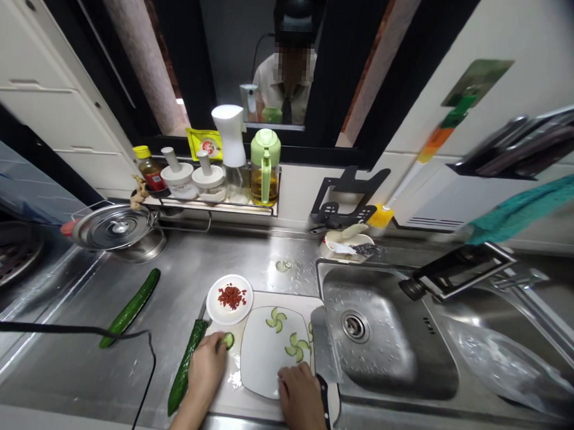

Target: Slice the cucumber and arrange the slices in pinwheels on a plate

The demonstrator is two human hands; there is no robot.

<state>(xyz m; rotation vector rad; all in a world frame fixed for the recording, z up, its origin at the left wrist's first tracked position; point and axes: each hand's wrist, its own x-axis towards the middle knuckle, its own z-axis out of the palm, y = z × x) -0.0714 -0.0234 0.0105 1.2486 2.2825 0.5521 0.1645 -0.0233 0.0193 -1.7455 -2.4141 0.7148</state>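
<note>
My left hand (207,363) is over the left part of the white cutting board (226,399), its fingers closed at the edge of a round cucumber slice (229,340). Beside that wrist lies a cucumber (185,369). On the board sits a squarish white plate (262,347) with thin cucumber pieces (298,347) fanned out like petals. My right hand (302,396) rests at the plate's lower right edge with fingers curled in; what they hold, if anything, is hidden. A knife (325,394) lies at the board's right side, partly behind that hand.
A small white dish (230,299) holds red bits. Another cucumber (131,309) lies farther left, near a black cable (150,361). A lidded steel pot (124,230) stands back left. To the right is the sink (381,346); bottles and jars line a rack (216,207) behind.
</note>
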